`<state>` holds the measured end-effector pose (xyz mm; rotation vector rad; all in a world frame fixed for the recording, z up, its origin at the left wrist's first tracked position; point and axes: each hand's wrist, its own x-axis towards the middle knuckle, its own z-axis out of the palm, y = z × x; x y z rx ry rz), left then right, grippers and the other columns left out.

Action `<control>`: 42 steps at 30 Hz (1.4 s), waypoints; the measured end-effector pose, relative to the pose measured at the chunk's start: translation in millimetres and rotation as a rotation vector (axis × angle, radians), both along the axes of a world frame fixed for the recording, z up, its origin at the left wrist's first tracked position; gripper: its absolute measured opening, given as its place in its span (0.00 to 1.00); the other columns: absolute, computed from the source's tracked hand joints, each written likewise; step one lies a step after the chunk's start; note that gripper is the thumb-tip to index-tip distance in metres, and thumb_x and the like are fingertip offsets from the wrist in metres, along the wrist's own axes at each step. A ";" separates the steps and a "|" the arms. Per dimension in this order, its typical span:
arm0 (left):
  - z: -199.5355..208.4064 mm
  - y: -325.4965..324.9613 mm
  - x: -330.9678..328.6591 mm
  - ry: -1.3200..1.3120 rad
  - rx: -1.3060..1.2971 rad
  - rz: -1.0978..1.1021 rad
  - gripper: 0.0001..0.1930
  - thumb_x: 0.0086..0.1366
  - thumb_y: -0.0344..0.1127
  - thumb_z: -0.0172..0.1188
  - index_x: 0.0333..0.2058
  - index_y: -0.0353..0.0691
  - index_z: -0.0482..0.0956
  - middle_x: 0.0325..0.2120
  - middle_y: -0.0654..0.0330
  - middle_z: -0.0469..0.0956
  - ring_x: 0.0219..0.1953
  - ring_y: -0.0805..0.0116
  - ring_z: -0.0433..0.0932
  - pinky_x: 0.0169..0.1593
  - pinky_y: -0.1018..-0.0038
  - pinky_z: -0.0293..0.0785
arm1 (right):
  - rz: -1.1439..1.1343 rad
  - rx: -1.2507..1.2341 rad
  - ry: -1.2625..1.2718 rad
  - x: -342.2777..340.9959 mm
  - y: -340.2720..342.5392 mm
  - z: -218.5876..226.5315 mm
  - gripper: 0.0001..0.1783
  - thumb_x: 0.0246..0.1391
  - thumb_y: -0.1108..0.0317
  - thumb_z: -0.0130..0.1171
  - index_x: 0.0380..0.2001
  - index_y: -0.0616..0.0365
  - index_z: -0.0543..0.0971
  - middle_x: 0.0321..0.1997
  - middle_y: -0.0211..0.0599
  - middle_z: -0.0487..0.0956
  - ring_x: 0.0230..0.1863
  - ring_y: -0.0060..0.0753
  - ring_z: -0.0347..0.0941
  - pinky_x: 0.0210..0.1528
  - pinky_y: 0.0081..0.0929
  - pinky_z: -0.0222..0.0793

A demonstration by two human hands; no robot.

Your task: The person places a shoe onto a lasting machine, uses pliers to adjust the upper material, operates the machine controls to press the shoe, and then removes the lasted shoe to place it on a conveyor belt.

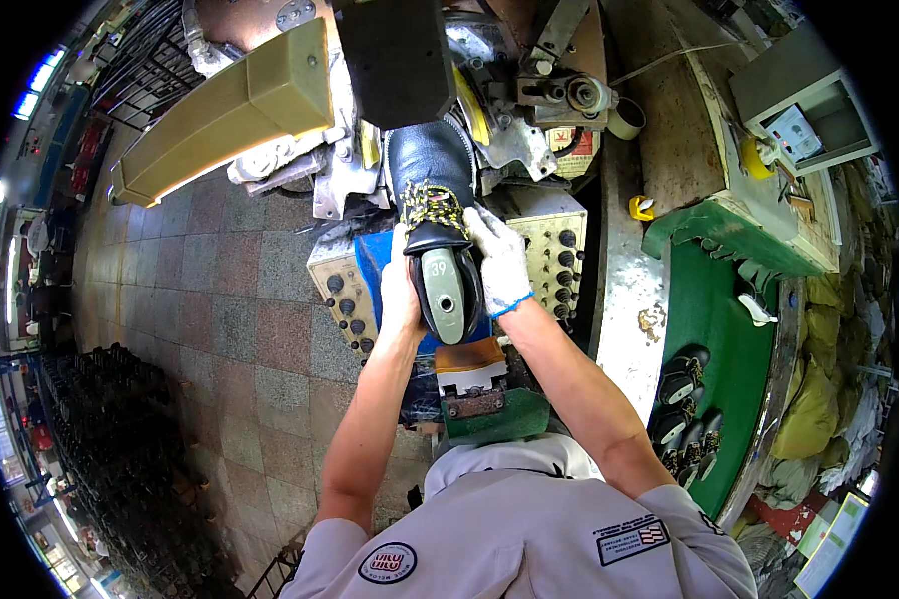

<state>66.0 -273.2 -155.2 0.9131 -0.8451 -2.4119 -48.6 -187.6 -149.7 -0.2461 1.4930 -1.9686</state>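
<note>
In the head view, the item handled is a black shoe (430,160) at upper centre of the frame: smooth, lightly shining upper, yellow-and-black laces (432,207) bunched over the instep, and a grey-green last (440,317) with a round hole filling the opening. The shoe lies between the hands. The left hand (400,285) is laid along its left side, palm inward, its fingers largely hidden; the right hand (499,258), in a white glove with a blue cuff edge, is partly open, fingers extended against the right side near the laces. Both hands grip it together. The toe points to the top of the frame, beneath a dark machine block (395,65); the long axis runs nearly vertical, heel end slightly rightward.
</note>
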 end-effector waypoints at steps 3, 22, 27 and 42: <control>-0.1 -0.6 -0.5 0.027 -0.018 0.009 0.27 0.80 0.57 0.41 0.58 0.41 0.76 0.46 0.56 0.84 0.44 0.62 0.84 0.51 0.64 0.81 | -0.004 0.007 0.051 2.5 -0.4 1.2 0.27 0.68 0.59 0.61 0.59 0.71 0.78 0.53 0.40 0.84 0.49 0.25 0.77 0.55 0.23 0.73; -22.9 2.4 -0.3 -0.027 -0.501 0.077 0.24 0.82 0.48 0.45 0.49 0.32 0.82 0.40 0.61 0.85 0.38 0.75 0.81 0.45 0.75 0.77 | -0.016 0.031 0.150 4.0 -0.5 -24.1 0.18 0.68 0.57 0.61 0.39 0.64 0.85 0.35 0.28 0.83 0.35 0.18 0.74 0.40 0.24 0.72; -21.9 2.1 1.9 -0.062 -0.539 0.065 0.27 0.82 0.50 0.42 0.45 0.32 0.83 0.37 0.61 0.85 0.35 0.75 0.80 0.43 0.74 0.76 | -0.033 -0.013 0.004 2.9 -2.2 -31.1 0.21 0.68 0.53 0.61 0.43 0.63 0.85 0.40 0.29 0.84 0.39 0.19 0.74 0.45 0.25 0.72; 61.4 66.1 21.9 -0.445 -1.016 0.163 0.34 0.68 0.44 0.69 0.66 0.32 0.69 0.55 0.49 0.77 0.53 0.61 0.78 0.60 0.64 0.72 | -0.473 0.098 -0.306 -35.6 297.6 -91.8 0.35 0.66 0.56 0.63 0.66 0.71 0.68 0.54 0.54 0.82 0.47 0.46 0.85 0.38 0.38 0.82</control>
